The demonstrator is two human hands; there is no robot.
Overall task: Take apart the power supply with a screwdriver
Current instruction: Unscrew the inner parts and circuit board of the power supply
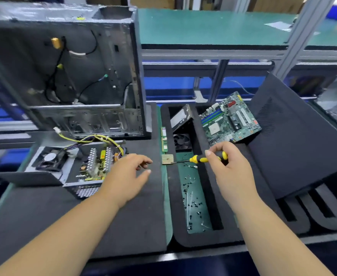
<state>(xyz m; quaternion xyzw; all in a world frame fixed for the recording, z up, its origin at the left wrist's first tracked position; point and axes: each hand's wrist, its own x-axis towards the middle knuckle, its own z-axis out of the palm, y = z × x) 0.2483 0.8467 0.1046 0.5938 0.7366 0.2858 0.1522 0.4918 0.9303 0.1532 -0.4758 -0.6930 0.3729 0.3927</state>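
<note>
Head view. The power supply (72, 166) sits on the black mat of the bench (123, 226), directly in front of the empty computer case (74, 76), with its lid already off and its circuit board, heat sinks and fan exposed. My left hand (127, 174) hovers just beside the supply's near right corner, fingers loosely spread and holding nothing. My right hand (227, 166), well to the right of the supply, grips the yellow-and-black handle of the screwdriver (201, 159); its shaft points left, toward the supply, lying roughly level.

Handling, as I judge it: the steel shell is stiff and moderately heavy, with thin edges that may be sharp. The board and its upright components are fragile. The yellow and black wire bundle (95, 139) is limp and will trail. I would take hold on the outer shell walls, not the board or wires.

Orientation: the supply's long axis runs left to right across the bench, fan end away from my left hand, open face upward, perforated wall toward me.
</note>
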